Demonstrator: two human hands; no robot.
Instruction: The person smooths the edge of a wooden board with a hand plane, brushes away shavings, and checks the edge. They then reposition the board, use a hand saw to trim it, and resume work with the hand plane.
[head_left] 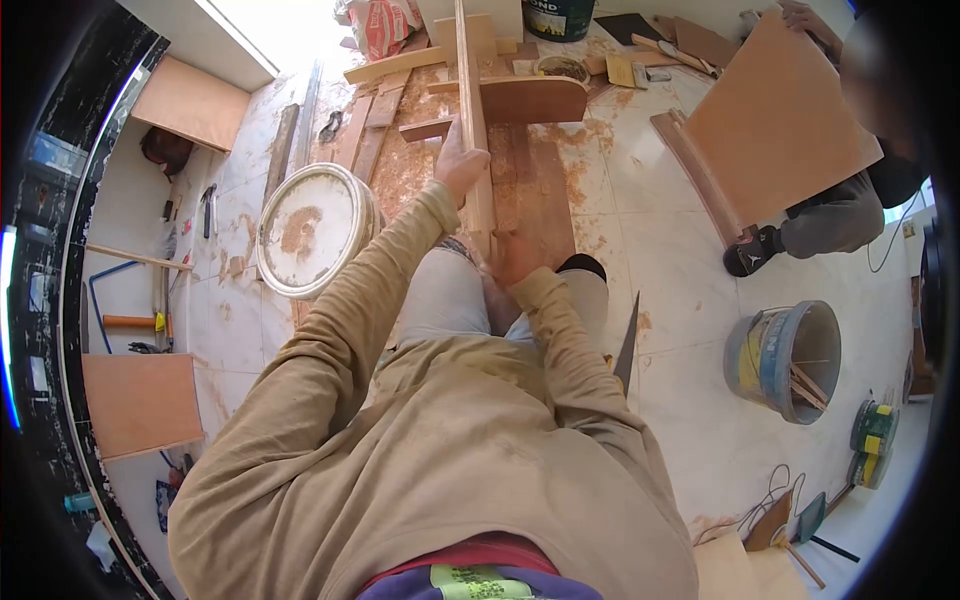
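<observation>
A long narrow wooden board (470, 90) stands on edge in front of my body, running away from me. My left hand (462, 167) is wrapped round its left side, partway along. My right hand (514, 256) grips the board's near end, close to my knees. A brown wooden piece with a rounded end (535, 101) sticks out to the right of the board, and a shorter piece (425, 130) shows on its left. Beneath lies a flat reddish-brown plank (549, 190). A handsaw (628, 345) is beside my right leg.
A lidded white bucket (306, 230) stands at my left. A co-worker's hand (805, 22) holds a large wooden panel (785, 125) at the right. Further right is an open grey bucket (757, 360). Sawdust and scraps cover the floor ahead; a hammer (208, 210) lies left.
</observation>
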